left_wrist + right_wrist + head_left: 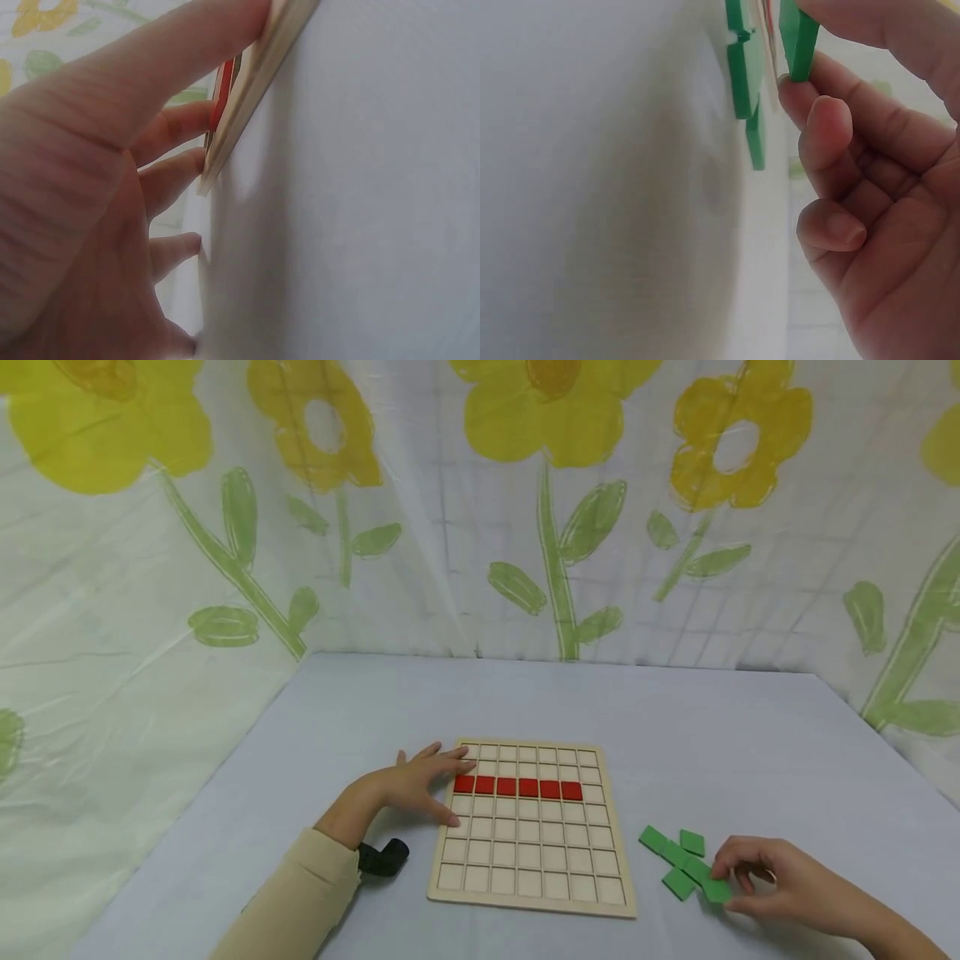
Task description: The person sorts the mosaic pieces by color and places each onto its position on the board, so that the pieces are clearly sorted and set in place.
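Note:
A wooden grid board (525, 908) lies flat on the table, with a row of several red square tiles (528, 787) in its third row from the back. That row's rightmost cell is bare wood. My left hand (420, 783) rests on the board's left edge, fingers spread, thumb and fingertips at the rim. To the right of the board, my right hand (780, 877) pinches a green square tile (801, 37) between thumb and index finger, lifted off the table in the right wrist view. Several loose green tiles (678, 883) lie just left of that hand.
A black curved object (386, 858) shows beside the left sleeve (300, 893). The pale table (720, 727) ends at the back against a white curtain (450, 568) printed with yellow flowers.

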`<state>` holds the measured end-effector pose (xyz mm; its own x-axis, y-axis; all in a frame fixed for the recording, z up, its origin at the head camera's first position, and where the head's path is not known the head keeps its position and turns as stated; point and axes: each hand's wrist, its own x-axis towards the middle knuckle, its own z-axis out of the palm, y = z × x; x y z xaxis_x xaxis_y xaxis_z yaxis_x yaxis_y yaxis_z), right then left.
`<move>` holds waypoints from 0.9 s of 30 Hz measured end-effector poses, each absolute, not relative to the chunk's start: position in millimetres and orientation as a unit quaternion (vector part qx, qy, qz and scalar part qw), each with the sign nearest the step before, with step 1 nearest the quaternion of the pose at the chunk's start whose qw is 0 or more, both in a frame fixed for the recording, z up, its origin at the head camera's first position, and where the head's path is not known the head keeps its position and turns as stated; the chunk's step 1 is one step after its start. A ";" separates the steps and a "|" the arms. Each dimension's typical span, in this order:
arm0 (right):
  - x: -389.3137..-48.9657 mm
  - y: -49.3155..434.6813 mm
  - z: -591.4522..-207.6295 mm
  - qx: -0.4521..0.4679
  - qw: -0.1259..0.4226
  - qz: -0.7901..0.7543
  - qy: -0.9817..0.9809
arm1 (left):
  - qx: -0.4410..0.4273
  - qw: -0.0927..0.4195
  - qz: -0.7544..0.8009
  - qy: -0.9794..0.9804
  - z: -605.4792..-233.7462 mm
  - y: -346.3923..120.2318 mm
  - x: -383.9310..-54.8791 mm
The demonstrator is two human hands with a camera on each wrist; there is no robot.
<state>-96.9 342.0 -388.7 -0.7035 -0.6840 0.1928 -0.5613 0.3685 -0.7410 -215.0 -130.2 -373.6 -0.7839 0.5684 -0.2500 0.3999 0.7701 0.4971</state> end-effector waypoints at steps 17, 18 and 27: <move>-125.3 303.5 -368.6 -0.370 0.096 -0.398 0.834 | 0.258 0.194 0.215 0.922 -371.8 -130.6 -213.7; -128.1 300.4 -367.4 -0.371 0.099 -0.397 0.834 | 0.258 0.193 0.214 0.922 -371.7 -130.8 -213.5; -154.4 270.2 -358.2 -0.385 0.118 -0.395 0.826 | 0.258 0.193 0.215 0.922 -370.0 -130.0 -212.3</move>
